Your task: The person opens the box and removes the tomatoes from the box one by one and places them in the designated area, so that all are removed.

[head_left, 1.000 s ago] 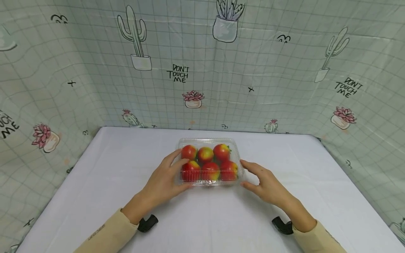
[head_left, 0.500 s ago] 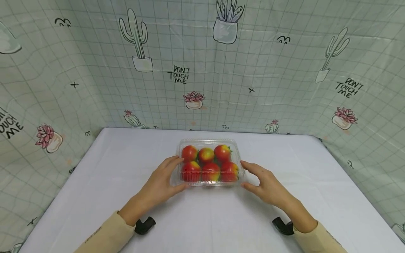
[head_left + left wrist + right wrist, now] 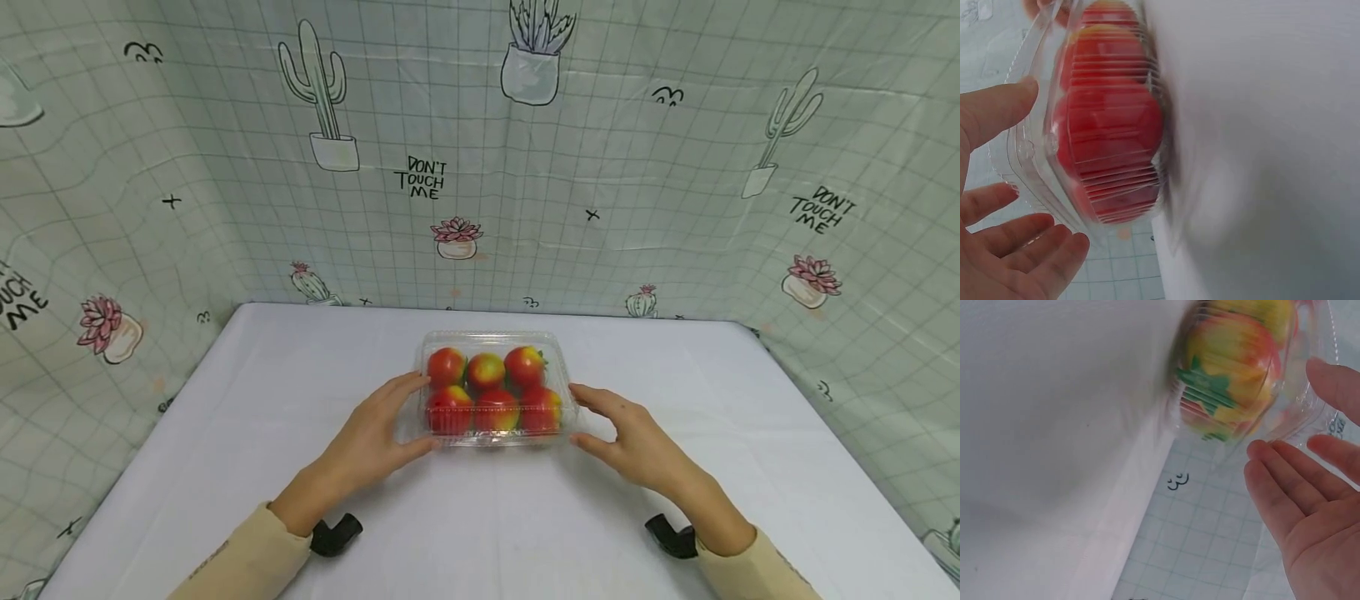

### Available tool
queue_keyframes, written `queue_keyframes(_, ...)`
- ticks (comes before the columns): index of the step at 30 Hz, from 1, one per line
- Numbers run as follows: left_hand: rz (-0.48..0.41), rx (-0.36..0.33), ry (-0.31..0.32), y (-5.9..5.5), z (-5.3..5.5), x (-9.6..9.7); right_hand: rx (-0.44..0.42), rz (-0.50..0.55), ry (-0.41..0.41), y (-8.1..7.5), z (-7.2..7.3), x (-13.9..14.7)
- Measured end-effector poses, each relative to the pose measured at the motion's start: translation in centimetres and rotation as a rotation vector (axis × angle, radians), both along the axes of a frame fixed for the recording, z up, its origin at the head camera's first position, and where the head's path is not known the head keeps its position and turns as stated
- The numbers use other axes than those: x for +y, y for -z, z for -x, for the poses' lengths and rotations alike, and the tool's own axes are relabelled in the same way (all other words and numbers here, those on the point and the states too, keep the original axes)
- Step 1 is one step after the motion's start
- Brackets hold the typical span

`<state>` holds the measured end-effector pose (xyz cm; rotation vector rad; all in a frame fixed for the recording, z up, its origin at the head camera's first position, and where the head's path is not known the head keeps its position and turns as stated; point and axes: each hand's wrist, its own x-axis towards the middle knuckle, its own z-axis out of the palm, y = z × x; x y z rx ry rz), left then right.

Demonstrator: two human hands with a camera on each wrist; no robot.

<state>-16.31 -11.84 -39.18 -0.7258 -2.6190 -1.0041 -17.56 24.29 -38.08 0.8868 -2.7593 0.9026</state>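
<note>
A clear plastic clamshell box (image 3: 501, 442) sits on the white table with its lid down over several red-and-yellow tomatoes (image 3: 497, 410). One tomato (image 3: 1229, 369) shows a green star-shaped calyx in the right wrist view. My left hand (image 3: 367, 437) is at the box's left side, fingers relaxed and spread. In the left wrist view its thumb (image 3: 1007, 109) lies close to the rim; whether it touches I cannot tell. My right hand (image 3: 637, 437) is at the right side, thumb and forefinger apart around the near right corner. Its fingers (image 3: 1285, 481) look fairly straight.
The white-covered table (image 3: 495, 525) spreads around the box. A patterned cloth (image 3: 555, 167) hangs behind it and at both sides. Black wrist mounts (image 3: 336, 535) show below each hand.
My left hand has drawn back to the left, its fingers and thumb leaving the box's top and front edge. The right hand and the box look unmoved; the view shifts slightly.
</note>
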Motion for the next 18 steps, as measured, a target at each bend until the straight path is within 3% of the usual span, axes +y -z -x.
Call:
queue_keyframes(8, -0.003, -0.001, 0.006, -0.4, -0.2, -0.2, 0.080, -0.046, -0.019, -0.5, -0.2, 0.1)
queue_keyframes(18, -0.063, 0.071, 0.026, -1.2, -0.6, -0.1, 0.183, -0.010, -0.037, -1.2, -0.4, 0.4)
